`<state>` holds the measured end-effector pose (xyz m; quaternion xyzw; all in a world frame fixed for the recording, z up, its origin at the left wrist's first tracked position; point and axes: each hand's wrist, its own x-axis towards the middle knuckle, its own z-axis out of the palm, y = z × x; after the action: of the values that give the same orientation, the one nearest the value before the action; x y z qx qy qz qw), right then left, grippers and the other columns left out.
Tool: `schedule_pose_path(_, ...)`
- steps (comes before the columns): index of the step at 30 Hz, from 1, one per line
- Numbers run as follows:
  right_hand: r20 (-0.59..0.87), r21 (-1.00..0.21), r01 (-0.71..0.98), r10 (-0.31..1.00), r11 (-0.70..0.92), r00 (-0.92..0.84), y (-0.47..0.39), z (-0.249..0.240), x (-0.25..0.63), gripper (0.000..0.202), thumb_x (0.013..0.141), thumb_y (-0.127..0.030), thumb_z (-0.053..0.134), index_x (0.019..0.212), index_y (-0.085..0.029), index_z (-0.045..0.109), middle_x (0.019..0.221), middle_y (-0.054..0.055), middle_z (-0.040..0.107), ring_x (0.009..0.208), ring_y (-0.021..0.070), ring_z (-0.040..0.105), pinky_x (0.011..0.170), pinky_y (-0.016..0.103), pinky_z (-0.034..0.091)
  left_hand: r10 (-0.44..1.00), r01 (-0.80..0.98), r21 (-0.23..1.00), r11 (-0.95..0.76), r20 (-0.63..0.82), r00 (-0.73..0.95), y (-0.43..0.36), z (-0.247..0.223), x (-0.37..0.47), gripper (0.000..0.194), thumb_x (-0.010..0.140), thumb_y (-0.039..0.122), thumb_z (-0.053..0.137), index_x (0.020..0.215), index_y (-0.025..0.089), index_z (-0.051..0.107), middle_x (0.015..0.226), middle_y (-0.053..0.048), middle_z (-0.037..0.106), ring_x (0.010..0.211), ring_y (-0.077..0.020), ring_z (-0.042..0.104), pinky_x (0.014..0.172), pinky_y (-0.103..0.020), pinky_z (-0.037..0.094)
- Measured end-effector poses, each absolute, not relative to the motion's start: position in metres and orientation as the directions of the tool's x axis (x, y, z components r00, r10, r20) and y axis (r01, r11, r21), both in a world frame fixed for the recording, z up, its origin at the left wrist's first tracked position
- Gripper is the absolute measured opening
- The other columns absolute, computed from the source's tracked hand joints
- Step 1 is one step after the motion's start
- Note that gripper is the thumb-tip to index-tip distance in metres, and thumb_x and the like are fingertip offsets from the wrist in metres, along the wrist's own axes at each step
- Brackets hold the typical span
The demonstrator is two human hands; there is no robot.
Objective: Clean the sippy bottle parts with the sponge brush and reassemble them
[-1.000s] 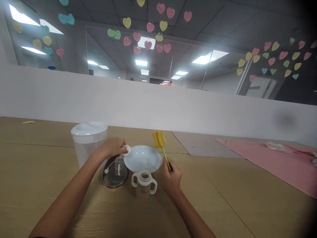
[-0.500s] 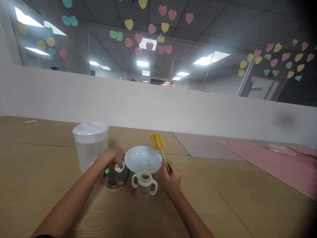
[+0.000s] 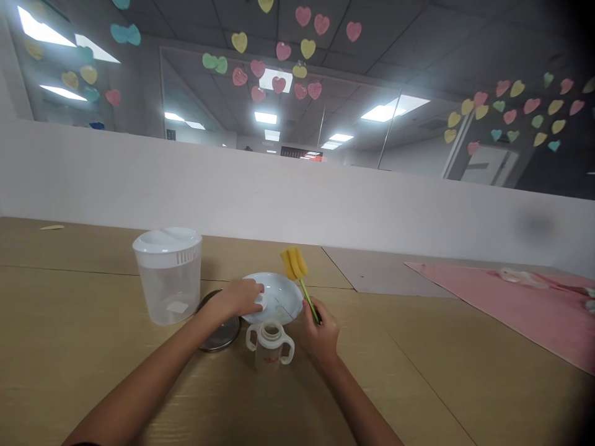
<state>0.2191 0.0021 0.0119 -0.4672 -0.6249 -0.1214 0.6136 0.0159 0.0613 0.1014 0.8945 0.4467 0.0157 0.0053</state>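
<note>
My left hand reaches over the left side of a white bowl, its fingers closed on a small white bottle ring, mostly hidden by them. In my right hand a bottle brush with a yellow sponge head and a green handle stands up, tilted left, right of the bowl. A clear baby bottle with two white handles and an open top stands in front of the bowl. Under my left forearm lies a round metal tray, partly hidden.
A clear plastic bucket with a white lid stands left of the tray. On the far right, a pink cloth covers part of the wooden table. A white wall with glass above it runs behind.
My left hand has moved right, from above the metal tray to the bowl, carrying the white ring. The right hand and the brush have stayed nearly still.
</note>
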Motion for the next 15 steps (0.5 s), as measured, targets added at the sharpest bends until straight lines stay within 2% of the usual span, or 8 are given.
schedule_pose_path(6, 0.880, -0.423, 0.747, 0.428, 0.513, 0.204, 0.002, 0.010, 0.219, 0.020, 0.088, -0.029, 0.051, 0.090, -0.014, 0.066, 0.081, 0.005, 0.071, 0.069, 0.0148, 0.065, 0.065, 0.023, 0.050, 0.854, 0.855, 0.031, -0.518, -0.038, 0.519, 0.064, 0.115, -0.011, 0.046, 0.065, 0.033, 0.064, 0.108, 0.018, 0.064, 0.102, -0.012, 0.069, 0.090, -0.0292, 0.064, 0.069, -0.032, 0.048)
schedule_pose_path(8, 0.869, -0.439, 0.744, 0.449, 0.504, 0.209, 0.002, 0.010, 0.218, 0.021, 0.089, -0.029, 0.051, 0.091, -0.014, 0.066, 0.083, 0.005, 0.071, 0.071, 0.0151, 0.066, 0.067, 0.023, 0.050, 0.884, 0.892, 0.055, -0.448, -0.126, 0.451, 0.065, 0.125, -0.024, 0.046, 0.056, 0.030, 0.071, 0.100, 0.018, 0.067, 0.101, -0.011, 0.070, 0.089, -0.0280, 0.065, 0.068, -0.030, 0.049)
schedule_pose_path(10, 0.860, -0.448, 0.747, 0.465, 0.491, 0.210, 0.001, 0.009, 0.218, 0.022, 0.089, -0.030, 0.051, 0.091, -0.015, 0.066, 0.082, 0.005, 0.071, 0.070, 0.0148, 0.066, 0.066, 0.023, 0.050, 0.905, 0.934, 0.066, -0.351, -0.232, 0.356, 0.068, 0.129, -0.032, 0.038, 0.050, 0.027, 0.075, 0.085, 0.014, 0.070, 0.096, -0.013, 0.071, 0.085, -0.0290, 0.066, 0.067, -0.030, 0.049)
schedule_pose_path(13, 0.870, -0.431, 0.757, 0.451, 0.492, 0.202, 0.002, 0.009, 0.219, 0.021, 0.088, -0.030, 0.051, 0.091, -0.015, 0.067, 0.083, 0.005, 0.072, 0.070, 0.0148, 0.066, 0.066, 0.023, 0.050, 0.908, 0.965, 0.079, -0.250, -0.326, 0.262, 0.076, 0.121, -0.031, 0.021, 0.046, 0.026, 0.077, 0.056, 0.011, 0.066, 0.074, -0.017, 0.071, 0.068, -0.0298, 0.066, 0.060, -0.033, 0.051)
schedule_pose_path(15, 0.880, -0.413, 0.761, 0.434, 0.500, 0.192, 0.003, 0.008, 0.220, 0.021, 0.088, -0.029, 0.051, 0.092, -0.015, 0.067, 0.083, 0.006, 0.072, 0.071, 0.0153, 0.066, 0.066, 0.024, 0.051, 0.903, 0.968, 0.116, -0.221, -0.352, 0.248, 0.082, 0.110, -0.026, 0.023, 0.043, 0.026, 0.078, 0.043, 0.013, 0.060, 0.058, -0.015, 0.068, 0.054, -0.0282, 0.064, 0.053, -0.034, 0.051)
